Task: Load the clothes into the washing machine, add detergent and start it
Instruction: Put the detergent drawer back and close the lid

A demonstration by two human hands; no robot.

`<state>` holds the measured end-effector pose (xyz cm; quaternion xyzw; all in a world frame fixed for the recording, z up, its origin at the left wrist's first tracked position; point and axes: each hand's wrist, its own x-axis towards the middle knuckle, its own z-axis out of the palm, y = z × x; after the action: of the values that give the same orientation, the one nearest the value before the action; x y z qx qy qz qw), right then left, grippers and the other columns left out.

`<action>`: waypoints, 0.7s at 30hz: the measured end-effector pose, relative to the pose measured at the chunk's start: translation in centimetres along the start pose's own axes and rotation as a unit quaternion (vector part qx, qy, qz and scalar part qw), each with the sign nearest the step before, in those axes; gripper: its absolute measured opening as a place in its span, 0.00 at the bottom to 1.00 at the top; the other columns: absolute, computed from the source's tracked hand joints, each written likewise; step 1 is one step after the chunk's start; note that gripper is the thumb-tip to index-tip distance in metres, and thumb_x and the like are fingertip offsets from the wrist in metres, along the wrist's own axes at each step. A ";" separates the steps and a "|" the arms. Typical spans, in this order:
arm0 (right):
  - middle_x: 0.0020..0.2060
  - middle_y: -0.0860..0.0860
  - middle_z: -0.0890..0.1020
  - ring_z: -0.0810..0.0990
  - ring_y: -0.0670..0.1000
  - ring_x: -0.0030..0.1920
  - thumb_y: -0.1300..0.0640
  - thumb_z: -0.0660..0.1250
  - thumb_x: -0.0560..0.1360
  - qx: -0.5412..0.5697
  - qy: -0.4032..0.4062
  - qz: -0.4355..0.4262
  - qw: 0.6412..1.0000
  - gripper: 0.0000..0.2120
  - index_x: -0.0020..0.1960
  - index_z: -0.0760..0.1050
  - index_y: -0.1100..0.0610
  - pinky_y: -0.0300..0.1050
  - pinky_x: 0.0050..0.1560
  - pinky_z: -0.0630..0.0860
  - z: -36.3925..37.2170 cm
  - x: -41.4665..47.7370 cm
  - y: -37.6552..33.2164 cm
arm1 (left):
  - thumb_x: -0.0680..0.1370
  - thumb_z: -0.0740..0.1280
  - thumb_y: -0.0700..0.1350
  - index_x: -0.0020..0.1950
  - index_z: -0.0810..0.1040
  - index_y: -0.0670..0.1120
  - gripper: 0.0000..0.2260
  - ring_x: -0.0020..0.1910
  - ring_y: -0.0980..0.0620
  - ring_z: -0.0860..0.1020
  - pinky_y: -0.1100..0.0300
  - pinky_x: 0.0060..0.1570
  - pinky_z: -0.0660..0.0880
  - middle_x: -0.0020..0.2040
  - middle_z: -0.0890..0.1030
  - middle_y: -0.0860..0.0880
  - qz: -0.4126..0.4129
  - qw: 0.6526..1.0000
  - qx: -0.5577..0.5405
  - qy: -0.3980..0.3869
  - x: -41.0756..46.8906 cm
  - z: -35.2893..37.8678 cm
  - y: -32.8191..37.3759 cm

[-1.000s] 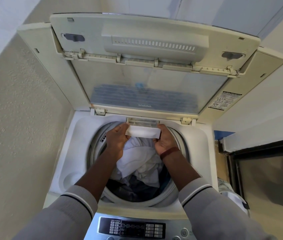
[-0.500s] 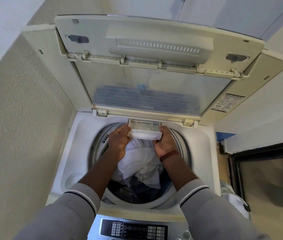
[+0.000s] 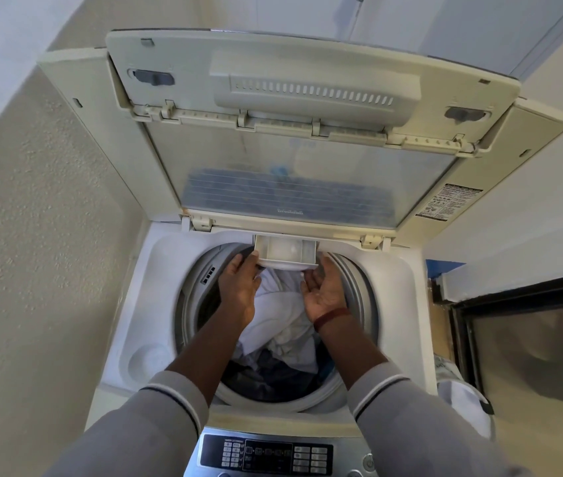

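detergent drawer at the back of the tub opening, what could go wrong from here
1. The white plastic detergent drawer juts out over the grey-rimmed tub. The left hand and right hand meet it only at its front corners, so if pulled unevenly it may jam or drop out.
2. The white clothes are heaped high right below it. Fabric could snag as it slides shut, and spilled detergent would land straight on them.

No text reads clearly: the small mirrored word (image 3: 290,212) on the washing machine lid (image 3: 273,156), the printed sticker (image 3: 445,203) at right and the control panel (image 3: 266,457) labels at bottom are too small or blurred.
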<state>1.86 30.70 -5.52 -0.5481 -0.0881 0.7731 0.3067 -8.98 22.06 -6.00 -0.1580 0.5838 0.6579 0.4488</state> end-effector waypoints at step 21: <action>0.75 0.64 0.59 0.59 0.63 0.75 0.32 0.56 0.75 0.188 -0.105 0.093 0.972 0.45 0.78 0.50 0.63 0.57 0.76 0.54 4.3 -4.0 -1.7 | 0.75 0.53 0.69 0.73 0.62 0.36 0.41 0.66 0.41 0.72 0.47 0.70 0.65 0.67 0.71 0.36 -0.081 0.953 -0.241 -0.162 -2.5 4.5 1.4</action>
<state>-0.54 30.62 0.15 -0.4019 0.0783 0.8545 0.3197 -7.22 25.26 -2.07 -0.1995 0.3124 0.7573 0.5378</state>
